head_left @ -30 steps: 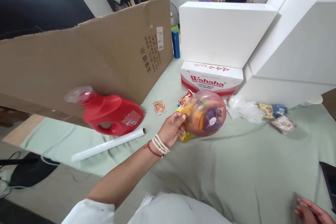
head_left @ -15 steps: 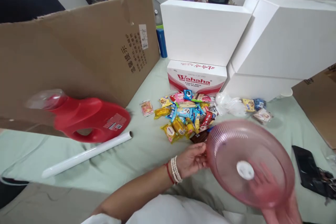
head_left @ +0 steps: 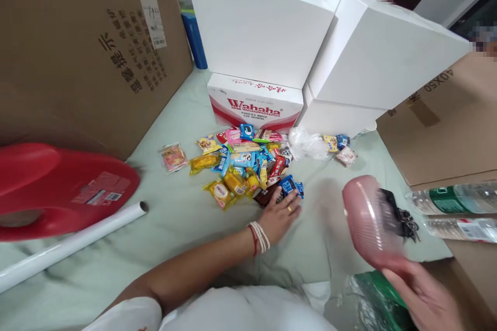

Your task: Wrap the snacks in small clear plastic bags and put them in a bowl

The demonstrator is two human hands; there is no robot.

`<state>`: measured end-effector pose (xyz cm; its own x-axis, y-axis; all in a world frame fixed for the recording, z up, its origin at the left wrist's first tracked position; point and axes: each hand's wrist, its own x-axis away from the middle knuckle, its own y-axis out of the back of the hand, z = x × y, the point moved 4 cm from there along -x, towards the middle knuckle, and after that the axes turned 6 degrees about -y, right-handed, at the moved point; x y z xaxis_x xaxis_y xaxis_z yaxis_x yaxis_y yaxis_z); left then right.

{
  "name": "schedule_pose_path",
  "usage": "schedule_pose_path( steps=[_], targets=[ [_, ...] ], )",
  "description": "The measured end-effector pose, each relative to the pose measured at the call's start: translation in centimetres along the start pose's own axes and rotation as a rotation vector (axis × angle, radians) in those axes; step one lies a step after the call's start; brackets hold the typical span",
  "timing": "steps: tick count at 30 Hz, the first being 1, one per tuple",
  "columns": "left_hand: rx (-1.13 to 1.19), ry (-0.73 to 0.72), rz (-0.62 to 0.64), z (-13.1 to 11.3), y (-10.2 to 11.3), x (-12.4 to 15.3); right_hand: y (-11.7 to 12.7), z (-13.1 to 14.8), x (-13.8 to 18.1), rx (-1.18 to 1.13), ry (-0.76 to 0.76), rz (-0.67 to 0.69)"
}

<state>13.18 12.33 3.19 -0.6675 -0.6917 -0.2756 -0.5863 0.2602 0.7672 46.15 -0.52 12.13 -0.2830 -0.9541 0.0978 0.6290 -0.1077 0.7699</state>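
Observation:
My right hand [head_left: 425, 289] grips a translucent pink plastic plate [head_left: 367, 222] by its near edge. The plate is tipped nearly on its side and blurred by motion. My left hand [head_left: 280, 214], with bead bracelets at the wrist, lies over the table with its fingers stretched out. Its fingertips touch a blue snack packet [head_left: 288, 184] and a dark brown packet [head_left: 267, 195] at the near right end of a heap of wrapped snacks [head_left: 243, 159]. A yellow-wrapped snack [head_left: 218, 192] lies at the heap's near side.
Behind the heap stand a Wahaha carton [head_left: 254, 106] and white boxes [head_left: 267, 20]. On the left are a red jug [head_left: 66, 186], a white tube [head_left: 77, 243] and a cardboard sheet [head_left: 77, 51]. To the right lie keys [head_left: 408, 225] and plastic bottles [head_left: 454, 199]. People are beyond the boxes.
My left hand has let go of the plate and come down on the packets. My right hand has swung the plate rightward and tipped it up. The view has shifted to the right.

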Motion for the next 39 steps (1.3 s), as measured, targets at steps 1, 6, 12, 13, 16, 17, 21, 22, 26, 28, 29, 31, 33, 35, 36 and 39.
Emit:
schedule_pose_path(
  steps=[1, 6, 12, 13, 16, 17, 21, 22, 26, 28, 29, 31, 33, 35, 36, 39],
  targets=[
    [-0.092, 0.021, 0.020, 1.3, 0.1, 0.0, -1.0, 1.8, -1.6, 0.075, 0.111, 0.079],
    [-0.323, 0.042, 0.029, 6.5, 3.2, 1.9, -5.9, 3.6, -8.6, 0.344, 0.412, 0.116],
    [-0.343, 0.099, -0.003, 6.4, 6.0, 4.5, -7.5, 8.6, -12.0, 0.360, 0.516, 0.252],
    [-0.330, 0.091, -0.014, 5.7, 5.8, 4.8, -8.1, 10.7, -12.7, 0.329, 0.525, 0.226],
    [-0.273, 0.021, -0.048, 3.1, 4.4, 5.5, -12.3, 16.3, -16.5, 0.334, 0.304, 0.227],
    [-0.249, -0.002, -0.053, 2.2, 3.8, 5.8, -14.2, 17.4, -18.0, 0.372, 0.159, 0.230],
    [-0.156, -0.054, -0.045, -0.1, 2.8, 8.5, -20.6, 20.8, -22.9, 0.345, 0.019, 0.142],
    [-0.142, -0.051, -0.053, -0.3, 3.1, 9.5, -21.4, 21.1, -23.7, 0.319, 0.003, 0.121],
    [-0.085, 0.079, -0.195, -0.1, 5.8, 14.7, -21.1, 20.7, -24.1, 0.172, -0.048, 0.082],
    [0.030, 0.190, -0.277, 0.1, 7.1, 17.0, -19.9, 19.7, -22.5, 0.075, -0.067, 0.095],
    [0.108, 0.255, -0.300, 0.2, 7.6, 17.8, -19.3, 18.9, -21.2, 0.036, -0.073, 0.109],
    [0.289, 0.389, -0.323, 0.1, 8.1, 18.3, -18.5, 17.2, -17.8, -0.123, -0.098, 0.167],
    [0.468, 0.484, -0.326, -0.2, 8.1, 17.3, -18.3, 15.4, -13.6, -0.457, -0.171, 0.292],
    [0.610, 0.529, -0.315, -0.6, 7.7, 14.8, -18.8, 14.2, -9.4, -0.805, -0.284, 0.419],
    [0.664, 0.552, -0.321, -0.7, 7.3, 13.3, -19.1, 13.7, -7.5, -0.914, -0.337, 0.462],
    [0.798, 0.548, -0.302, -0.9, 5.4, 8.3, -20.1, 13.2, -3.2, -0.947, -0.381, 0.522]
  ],
)
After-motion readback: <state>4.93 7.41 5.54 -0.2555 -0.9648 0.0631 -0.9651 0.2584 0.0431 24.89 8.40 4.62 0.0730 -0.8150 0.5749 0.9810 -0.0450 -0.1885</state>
